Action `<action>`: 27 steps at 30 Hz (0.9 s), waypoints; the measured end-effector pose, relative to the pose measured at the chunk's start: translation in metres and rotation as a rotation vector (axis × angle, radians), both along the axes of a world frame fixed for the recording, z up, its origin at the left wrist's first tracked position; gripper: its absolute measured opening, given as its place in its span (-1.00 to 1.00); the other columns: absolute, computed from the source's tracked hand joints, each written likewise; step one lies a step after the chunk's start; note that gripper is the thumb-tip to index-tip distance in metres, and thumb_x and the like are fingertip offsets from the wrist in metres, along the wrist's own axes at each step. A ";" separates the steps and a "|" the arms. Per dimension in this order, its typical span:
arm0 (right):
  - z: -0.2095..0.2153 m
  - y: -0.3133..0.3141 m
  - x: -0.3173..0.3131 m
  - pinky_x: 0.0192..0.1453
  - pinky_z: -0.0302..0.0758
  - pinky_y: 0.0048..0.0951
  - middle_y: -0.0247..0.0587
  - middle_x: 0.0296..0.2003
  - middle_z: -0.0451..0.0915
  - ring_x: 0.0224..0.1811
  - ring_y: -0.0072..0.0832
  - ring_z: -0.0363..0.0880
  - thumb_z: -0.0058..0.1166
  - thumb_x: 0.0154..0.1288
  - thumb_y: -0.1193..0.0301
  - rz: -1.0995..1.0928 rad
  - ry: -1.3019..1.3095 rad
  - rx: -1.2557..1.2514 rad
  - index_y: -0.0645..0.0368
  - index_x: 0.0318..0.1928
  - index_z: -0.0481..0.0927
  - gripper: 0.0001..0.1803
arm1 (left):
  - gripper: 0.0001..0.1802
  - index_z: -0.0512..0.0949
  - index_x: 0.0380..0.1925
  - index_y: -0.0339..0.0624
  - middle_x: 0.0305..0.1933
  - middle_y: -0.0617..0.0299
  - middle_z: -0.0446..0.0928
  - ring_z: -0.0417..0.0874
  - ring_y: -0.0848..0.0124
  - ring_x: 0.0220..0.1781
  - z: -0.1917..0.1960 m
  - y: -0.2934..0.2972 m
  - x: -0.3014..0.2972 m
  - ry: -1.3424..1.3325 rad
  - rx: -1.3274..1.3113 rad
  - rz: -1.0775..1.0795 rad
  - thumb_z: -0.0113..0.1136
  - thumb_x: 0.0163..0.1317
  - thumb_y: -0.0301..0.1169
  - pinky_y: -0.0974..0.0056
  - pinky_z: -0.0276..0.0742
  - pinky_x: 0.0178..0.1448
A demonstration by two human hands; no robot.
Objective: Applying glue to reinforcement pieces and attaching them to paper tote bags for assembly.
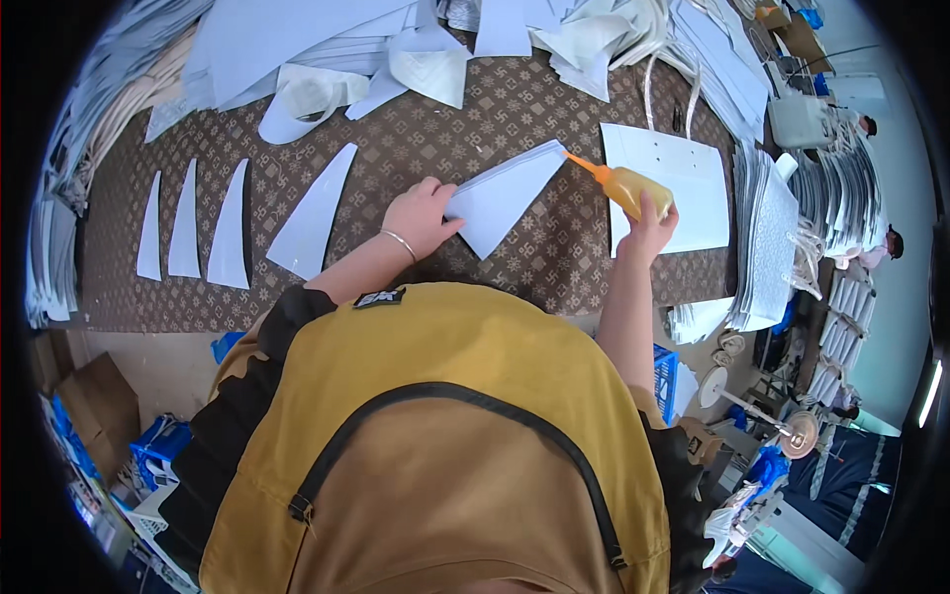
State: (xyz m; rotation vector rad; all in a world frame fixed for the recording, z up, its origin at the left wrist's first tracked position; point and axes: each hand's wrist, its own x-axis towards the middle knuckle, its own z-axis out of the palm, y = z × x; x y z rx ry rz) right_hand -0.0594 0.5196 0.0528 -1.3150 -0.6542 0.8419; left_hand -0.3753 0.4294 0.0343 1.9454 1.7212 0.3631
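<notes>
Left hand [424,216] is pressing down on a stack of white wedge-shaped card pieces [503,196], fingers curled over its left corner, thin bracelet on the wrist. That stack sits pretty much dead centre on the brown patterned table cover [435,139], so I'll place everything off it.

Right hand [648,230] is just right of the stack, wrapped around an orange glue bottle [633,188]. The bottle is tilted and its long orange nozzle touches the stack's upper right tip.

Right of the stack, under and behind the bottle, lies a flat white card panel [683,173]. Further right again there's a tall pile of silvery sheets [767,228].

Left of the stack, four single white wedges are laid out in a row: the nearest one [312,213] is close by, the other three [188,223] sit well apart from the stack toward the table's left end.

Above the stack, along the far edge, is a messy heap of white cut pieces [396,49].
</notes>
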 end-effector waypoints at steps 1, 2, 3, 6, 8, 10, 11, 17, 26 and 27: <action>-0.005 0.007 0.003 -0.07 0.56 -0.27 -0.06 -0.07 0.40 -0.04 -0.29 0.47 0.25 0.04 0.49 0.023 -0.052 0.008 0.25 0.09 0.21 -0.37 | -0.55 0.45 -0.05 -0.13 -0.03 0.07 0.42 0.53 0.11 -0.10 0.000 0.000 0.005 0.011 0.003 -0.004 0.17 0.10 -0.16 0.12 0.49 -0.06; -0.009 0.013 0.006 -0.09 0.57 -0.30 -0.06 -0.08 0.40 -0.06 -0.30 0.48 0.26 0.04 0.49 0.047 -0.105 0.015 0.26 0.08 0.22 -0.38 | -0.55 0.45 -0.05 -0.15 -0.04 0.07 0.42 0.53 0.10 -0.10 0.000 0.000 0.008 0.025 -0.004 0.008 0.17 0.09 -0.17 0.13 0.49 -0.05; -0.012 0.016 0.010 -0.10 0.58 -0.32 -0.06 -0.08 0.41 -0.08 -0.32 0.49 0.26 0.04 0.48 0.072 -0.157 0.022 0.27 0.08 0.22 -0.38 | -0.55 0.45 -0.05 -0.16 -0.06 0.06 0.43 0.53 0.10 -0.09 -0.001 -0.001 0.009 0.039 -0.011 0.021 0.18 0.09 -0.18 0.13 0.48 -0.04; -0.010 0.016 0.008 -0.07 0.54 -0.39 -0.09 -0.09 0.42 -0.10 -0.36 0.49 0.28 0.02 0.50 0.106 -0.203 0.026 0.27 0.06 0.25 -0.39 | -0.56 0.45 -0.06 -0.19 -0.07 0.05 0.44 0.52 0.10 -0.09 -0.004 -0.006 0.015 0.067 -0.021 0.065 0.18 0.08 -0.21 0.14 0.48 -0.03; -0.009 0.010 0.005 -0.06 0.52 -0.42 -0.10 -0.10 0.42 -0.11 -0.38 0.49 0.28 0.01 0.50 0.129 -0.224 0.027 0.27 0.05 0.26 -0.39 | -0.55 0.45 -0.06 -0.20 -0.08 0.04 0.44 0.52 0.10 -0.08 -0.006 -0.008 0.017 0.071 -0.017 0.100 0.19 0.07 -0.23 0.15 0.47 -0.01; -0.001 -0.011 -0.011 -0.03 0.46 -0.45 -0.14 -0.11 0.43 -0.11 -0.43 0.47 0.30 -0.01 0.52 0.272 -0.279 -0.039 0.27 0.02 0.31 -0.43 | -0.56 0.46 -0.07 -0.21 -0.09 0.04 0.45 0.52 0.10 -0.08 -0.006 -0.009 0.019 0.076 -0.017 0.129 0.20 0.06 -0.24 0.15 0.47 -0.01; -0.003 -0.024 -0.020 -0.03 0.46 -0.45 -0.14 -0.11 0.43 -0.11 -0.43 0.47 0.30 -0.01 0.52 0.279 -0.276 -0.039 0.27 0.02 0.31 -0.43 | -0.57 0.46 -0.08 -0.22 -0.10 0.04 0.45 0.52 0.10 -0.08 -0.005 -0.009 0.021 0.074 -0.011 0.143 0.21 0.06 -0.25 0.15 0.47 0.00; -0.014 -0.036 -0.025 0.04 0.41 -0.46 -0.17 -0.12 0.44 -0.08 -0.46 0.44 0.30 -0.04 0.53 0.483 -0.367 0.041 0.27 0.01 0.33 -0.43 | -0.61 0.48 -0.13 -0.22 -0.10 0.04 0.45 0.52 0.10 -0.08 -0.005 -0.009 0.026 0.073 -0.005 0.198 0.23 0.03 -0.30 0.16 0.47 0.01; -0.005 0.011 0.004 0.03 0.42 -0.47 -0.18 -0.11 0.44 -0.08 -0.47 0.43 0.30 -0.03 0.51 0.357 -0.410 0.051 0.27 0.00 0.32 -0.43 | -0.62 0.49 -0.20 -0.22 -0.11 0.05 0.43 0.51 0.11 -0.08 -0.009 -0.003 0.032 0.093 0.001 0.278 0.30 -0.05 -0.35 0.16 0.45 0.03; -0.011 -0.001 -0.003 0.04 0.41 -0.47 -0.18 -0.11 0.44 -0.07 -0.48 0.43 0.31 -0.04 0.50 0.446 -0.412 0.063 0.27 0.01 0.32 -0.42 | -0.62 0.49 -0.22 -0.22 -0.12 0.05 0.44 0.51 0.12 -0.09 -0.011 -0.002 0.032 0.078 -0.005 0.293 0.31 -0.07 -0.35 0.17 0.45 0.03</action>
